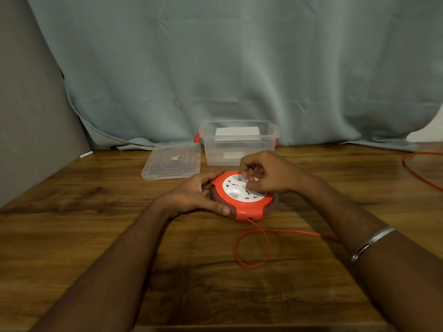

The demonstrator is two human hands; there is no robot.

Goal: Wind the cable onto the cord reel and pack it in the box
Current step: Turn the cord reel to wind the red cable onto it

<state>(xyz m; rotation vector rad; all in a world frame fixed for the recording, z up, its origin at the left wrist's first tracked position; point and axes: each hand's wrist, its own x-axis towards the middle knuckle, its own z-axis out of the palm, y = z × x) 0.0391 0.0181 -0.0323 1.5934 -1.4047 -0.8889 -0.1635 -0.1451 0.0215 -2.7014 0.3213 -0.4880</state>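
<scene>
A round orange cord reel [249, 210] with a white socket face lies flat on the wooden table [96, 224]. My left hand [196, 195] grips its left rim, thumb along the front edge. On top of the white face, my right hand [266, 174] has its fingers curled and pinches a small part there; what it pinches is blurred. The orange cable [254, 245] leaves the reel's front, makes a loop on the table and runs under my right forearm. More cable [417, 173] lies at the far right. The clear plastic box [239, 144] stands open behind the reel.
The box's clear lid [172, 161] lies flat to the left of the box. A small white stick-like object [85, 155] sits at the table's back left edge. A grey-blue curtain [239, 68] hangs behind the table.
</scene>
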